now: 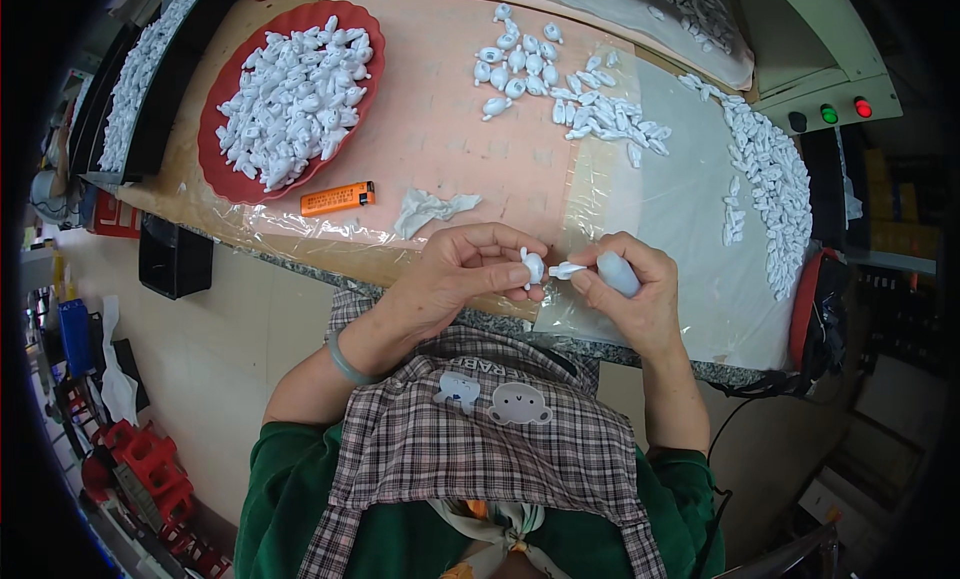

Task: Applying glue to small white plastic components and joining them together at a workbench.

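Note:
My left hand pinches a small rounded white plastic figure between thumb and fingers. Just to the right, my right hand grips a slim white plastic part between thumb and forefinger, its tip close to the figure. A pale, smooth, rounded object also lies in the right hand; its kind is not clear. Both hands are above the near table edge. Beyond them lie a crumpled white tissue and an orange lighter.
A red scalloped bowl heaped with white pieces stands at left. Rounded figures and slim parts lie loose farther back. More parts line the right side, near a machine with lit buttons. A black tray stands far left.

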Demonstrator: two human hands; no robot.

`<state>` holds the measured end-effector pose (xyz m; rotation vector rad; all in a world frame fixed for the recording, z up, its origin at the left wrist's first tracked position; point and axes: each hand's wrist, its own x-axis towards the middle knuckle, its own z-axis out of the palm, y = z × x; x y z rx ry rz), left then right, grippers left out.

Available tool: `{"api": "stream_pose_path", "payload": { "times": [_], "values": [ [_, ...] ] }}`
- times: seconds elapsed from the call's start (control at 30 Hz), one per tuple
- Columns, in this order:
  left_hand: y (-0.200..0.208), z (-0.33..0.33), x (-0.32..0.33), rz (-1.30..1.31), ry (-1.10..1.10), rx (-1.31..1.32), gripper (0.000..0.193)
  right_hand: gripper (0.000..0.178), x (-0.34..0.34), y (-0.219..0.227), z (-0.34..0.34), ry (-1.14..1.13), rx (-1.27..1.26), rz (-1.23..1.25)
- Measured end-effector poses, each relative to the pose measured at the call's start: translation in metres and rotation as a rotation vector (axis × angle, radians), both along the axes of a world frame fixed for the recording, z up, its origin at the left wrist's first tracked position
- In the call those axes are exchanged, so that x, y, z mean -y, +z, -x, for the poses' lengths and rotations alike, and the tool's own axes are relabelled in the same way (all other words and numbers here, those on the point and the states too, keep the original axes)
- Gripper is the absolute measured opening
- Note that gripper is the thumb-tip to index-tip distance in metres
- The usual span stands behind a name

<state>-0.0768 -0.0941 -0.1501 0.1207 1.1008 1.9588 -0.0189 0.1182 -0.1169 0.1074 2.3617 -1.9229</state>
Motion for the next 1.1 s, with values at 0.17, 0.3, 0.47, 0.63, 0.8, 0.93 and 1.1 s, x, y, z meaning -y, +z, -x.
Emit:
{"api": "stream_pose_path", "payload": {
  "times": [0.17, 0.3, 0.47, 0.63, 0.8, 0.93, 1.1],
  "values": [
    [0.001, -0.001, 0.000, 0.029, -0.028, -0.041, 0.024, 0.009, 0.003, -0.003, -0.002, 0.004, 0.005, -0.006],
    [0.003, -0.003, -0.002, 0.038, -0.019, -0.067, 0.025, 0.009, 0.005, -0.008, -0.001, 0.058, -0.080, -0.066],
    [0.006, -0.005, -0.001, 0.081, -0.019, -0.119, 0.024, 0.006, 0.008, -0.011, -0.008, 0.101, -0.058, -0.043],
    [0.007, -0.006, 0.000, 0.078, -0.051, -0.186, 0.023, 0.006, 0.012, -0.016, -0.016, 0.097, 0.028, 0.200],
    [0.007, -0.006, 0.001, 0.096, -0.074, -0.198, 0.023, 0.007, 0.014, -0.021, -0.019, 0.090, 0.021, 0.225],
    [0.006, -0.008, 0.002, 0.117, -0.074, -0.205, 0.022, 0.006, 0.015, -0.023, -0.020, 0.089, 0.036, 0.243],
    [0.003, -0.009, 0.002, 0.125, -0.068, -0.226, 0.023, 0.006, 0.016, -0.024, -0.021, 0.070, 0.050, 0.232]
  ]
}}
